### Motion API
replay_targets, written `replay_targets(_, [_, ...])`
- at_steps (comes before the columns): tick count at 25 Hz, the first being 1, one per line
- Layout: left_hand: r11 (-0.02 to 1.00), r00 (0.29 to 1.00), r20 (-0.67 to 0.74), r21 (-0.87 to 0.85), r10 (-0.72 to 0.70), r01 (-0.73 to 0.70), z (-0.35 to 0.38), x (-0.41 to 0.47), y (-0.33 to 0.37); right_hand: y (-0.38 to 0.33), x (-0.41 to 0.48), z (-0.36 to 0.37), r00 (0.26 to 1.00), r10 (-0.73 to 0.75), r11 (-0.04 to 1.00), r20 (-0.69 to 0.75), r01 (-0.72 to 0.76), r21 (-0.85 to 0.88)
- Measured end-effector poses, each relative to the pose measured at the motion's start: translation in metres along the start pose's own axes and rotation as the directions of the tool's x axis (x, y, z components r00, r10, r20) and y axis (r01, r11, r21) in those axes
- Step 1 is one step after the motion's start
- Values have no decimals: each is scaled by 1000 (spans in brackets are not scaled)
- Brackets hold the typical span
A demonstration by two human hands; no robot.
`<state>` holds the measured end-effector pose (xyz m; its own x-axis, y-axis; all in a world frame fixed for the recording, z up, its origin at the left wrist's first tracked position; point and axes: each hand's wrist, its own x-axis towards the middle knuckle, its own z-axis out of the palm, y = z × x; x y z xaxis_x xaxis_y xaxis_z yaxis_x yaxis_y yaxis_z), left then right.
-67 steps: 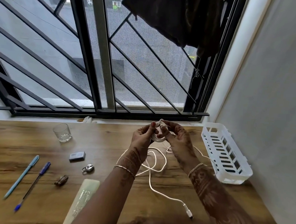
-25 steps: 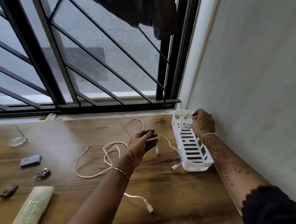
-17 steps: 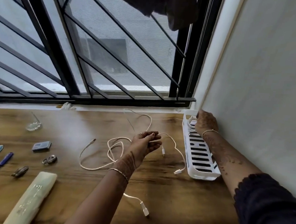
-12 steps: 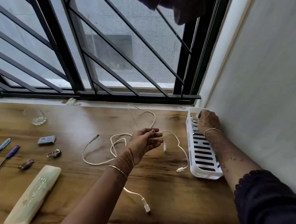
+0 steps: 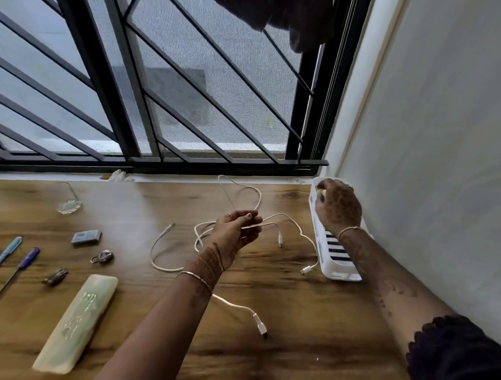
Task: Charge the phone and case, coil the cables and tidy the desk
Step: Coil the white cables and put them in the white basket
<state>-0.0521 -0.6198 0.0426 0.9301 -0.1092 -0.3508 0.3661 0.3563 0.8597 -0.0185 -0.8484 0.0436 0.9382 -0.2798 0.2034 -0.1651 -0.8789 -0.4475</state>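
Note:
Several loose white cables (image 5: 288,221) lie tangled on the wooden desk (image 5: 293,352). My left hand (image 5: 235,229) pinches a bunch of their strands just above the desk's middle. One plug end (image 5: 261,327) lies near my left forearm, another (image 5: 306,269) beside the white slotted basket (image 5: 341,270). My right hand (image 5: 338,206) hovers over the basket's far end with loosely curled fingers, its back to the camera. No coil shows in it, and the basket's far end is hidden behind it.
At the left lie a glass (image 5: 67,200), a small grey box (image 5: 85,236), a metal ring (image 5: 102,257), a dark clip (image 5: 55,277), two pens (image 5: 0,261) and a long pale green case (image 5: 77,323). A wall (image 5: 434,141) borders the basket; a barred window (image 5: 161,98) runs behind.
My right hand carried the coiled cable to the basket's far end and has lifted a little. My left hand took up loose cable strands and holds them.

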Motion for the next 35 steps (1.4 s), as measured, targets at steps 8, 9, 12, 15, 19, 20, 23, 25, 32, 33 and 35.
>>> replay_targets(8, [996,991,-129,85,26,-16,-62,-32,3,-86,-99,31,932,-361,922,27,352,163])
replay_targets(9, [997,988,-156,80,19,-7,-72,-36,2,-90,-116,36,929,-360,924,92,341,171])
replay_targets(12, [997,974,-227,62,-21,36,-98,-47,-4,-99,-147,49,855,-358,934,376,328,144])
replay_targets(15, [992,967,-244,88,-66,90,-120,-57,-10,-109,-169,61,833,-356,924,424,382,25])
replay_targets(19, [982,970,-215,125,-112,141,-131,-68,-10,-117,-182,68,895,-304,948,327,318,13])
replay_targets(20, [979,972,-196,130,-131,159,-130,-71,-10,-118,-181,68,911,-261,965,320,250,76])
replay_targets(23, [948,978,-75,241,-193,206,-127,-79,-7,-129,-179,60,940,-130,950,314,28,310])
replay_targets(25, [943,984,42,296,-174,154,-121,-83,-5,-138,-179,54,947,-75,873,313,-89,479])
replay_targets(32, [996,992,109,52,67,-73,-88,-81,31,-158,-167,22,922,-250,729,295,-21,685])
replay_targets(33, [997,994,97,33,59,-63,-86,-79,38,-159,-159,19,946,-242,730,215,32,682])
replay_targets(35, [999,995,99,41,31,-35,-83,-78,50,-155,-139,16,968,-249,780,7,197,594])
